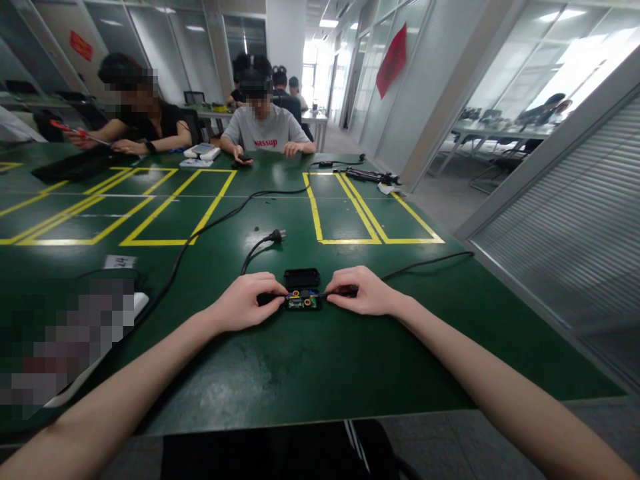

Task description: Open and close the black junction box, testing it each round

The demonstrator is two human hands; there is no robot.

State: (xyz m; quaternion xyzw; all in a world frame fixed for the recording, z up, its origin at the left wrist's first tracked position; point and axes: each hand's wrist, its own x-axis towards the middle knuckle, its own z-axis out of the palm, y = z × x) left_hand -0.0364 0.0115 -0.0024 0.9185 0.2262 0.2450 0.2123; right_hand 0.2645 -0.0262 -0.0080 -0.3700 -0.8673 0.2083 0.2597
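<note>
On the green table in front of me lies an opened black adapter case (301, 308) with a green circuit board, copper coils and coloured wires inside. Its black cover (301, 277) lies just beyond it. At the case's left end, my left hand (253, 299) pinches a black power cable. Opposite it, my right hand (361, 291) pinches the black cable (425, 266) at the right end, fingers close to the case. A black plug (277, 236) rests on the table beyond my left hand, its prongs pointing right.
A long black cable (220, 219) crosses the green table (280, 380). Yellow tape (349, 242) marks rectangles. Pixelated equipment (75, 333) stands at left. Two people (267, 127) (145, 120) sit across the table. A black tool-like object (367, 175) lies at the far right.
</note>
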